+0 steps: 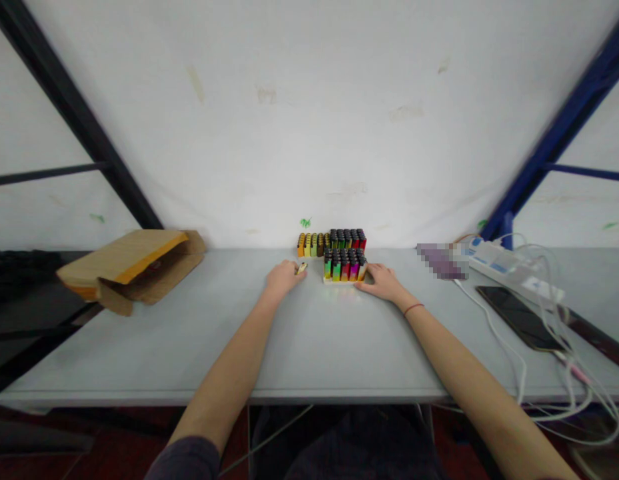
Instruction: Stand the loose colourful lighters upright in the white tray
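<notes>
My left hand (pixel 284 277) is closed around a small pale lighter (pixel 302 268), which pokes out past the fingers just above the table. My right hand (pixel 382 283) grips the right end of a tray of lighters (pixel 342 281), thumb at the front corner and fingers along the side. Upright lighters (pixel 345 265) in green, red, purple and pale colours with black tops fill this tray in rows. Right behind it stand a group of yellow and orange lighters (pixel 312 245) and another of dark-topped, mostly red and green lighters (pixel 348 239).
An open cardboard box (pixel 139 263) lies on its side at the left of the grey table (pixel 309 353). On the right are a phone (pixel 520 317), a white power strip (pixel 514 270), tangled white cables (pixel 494 323) and a blurred-out purple object (pixel 442 261). A white wall stands behind.
</notes>
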A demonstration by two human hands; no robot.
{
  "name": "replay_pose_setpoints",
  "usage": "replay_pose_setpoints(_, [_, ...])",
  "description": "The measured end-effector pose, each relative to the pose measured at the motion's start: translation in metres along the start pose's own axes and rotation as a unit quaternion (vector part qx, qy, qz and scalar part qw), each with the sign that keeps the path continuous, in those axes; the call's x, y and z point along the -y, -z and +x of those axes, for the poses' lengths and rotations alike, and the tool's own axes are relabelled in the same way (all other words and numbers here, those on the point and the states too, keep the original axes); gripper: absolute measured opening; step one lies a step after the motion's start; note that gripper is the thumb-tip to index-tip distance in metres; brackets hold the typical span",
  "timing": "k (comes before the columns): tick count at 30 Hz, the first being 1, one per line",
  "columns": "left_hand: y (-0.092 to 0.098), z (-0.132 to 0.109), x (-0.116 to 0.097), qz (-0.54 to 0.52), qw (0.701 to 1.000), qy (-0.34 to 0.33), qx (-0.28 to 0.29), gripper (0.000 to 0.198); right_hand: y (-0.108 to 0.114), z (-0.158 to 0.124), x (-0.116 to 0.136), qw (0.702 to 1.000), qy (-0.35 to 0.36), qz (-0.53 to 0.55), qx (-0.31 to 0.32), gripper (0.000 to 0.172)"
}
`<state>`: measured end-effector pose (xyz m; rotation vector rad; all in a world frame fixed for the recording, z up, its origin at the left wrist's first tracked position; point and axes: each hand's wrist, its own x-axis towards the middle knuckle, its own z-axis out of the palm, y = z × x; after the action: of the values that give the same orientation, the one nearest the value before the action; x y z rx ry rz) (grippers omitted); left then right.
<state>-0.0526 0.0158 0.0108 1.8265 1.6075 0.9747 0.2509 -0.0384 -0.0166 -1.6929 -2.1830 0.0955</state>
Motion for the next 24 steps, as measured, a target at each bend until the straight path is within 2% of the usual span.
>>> replay_pose_setpoints(6, [-0.005,-0.001,-0.004,-0.077,0.996,0.004,-0.034,0.024,-0.001,0.001,-0.001,1.0,-0.003,-0.011,0.005,0.054])
replay_pose_setpoints(8, [-0.007,0.002,-0.005,-0.144,0.989,0.002,-0.021,0.024,-0.002,0.001,-0.002,1.0,-0.001,-0.012,0.005,0.054])
replay_pose_setpoints(13, [-0.02,0.006,-0.009,-0.244,0.967,0.014,0.066,0.022,-0.003,0.001,-0.004,1.0,0.001,-0.012,0.002,0.054])
replay_pose_setpoints(17, [-0.026,0.003,-0.015,-0.314,0.947,0.041,0.059,0.021,-0.002,0.001,-0.003,1.0,-0.002,-0.015,0.006,0.053])
replay_pose_setpoints(19, [-0.026,0.002,-0.019,-0.35,0.932,0.076,0.055,0.018,-0.002,0.001,-0.003,1.0,-0.001,-0.013,0.007,0.053])
replay_pose_setpoints(22, [-0.023,0.002,-0.024,-0.393,0.911,0.106,0.064,0.034,-0.001,0.001,-0.001,1.0,-0.001,-0.014,0.005,0.052])
replay_pose_setpoints(24, [-0.021,0.002,-0.025,-0.403,0.91,0.08,0.052,0.036,-0.001,0.0,-0.001,1.0,-0.003,-0.018,0.004,0.052])
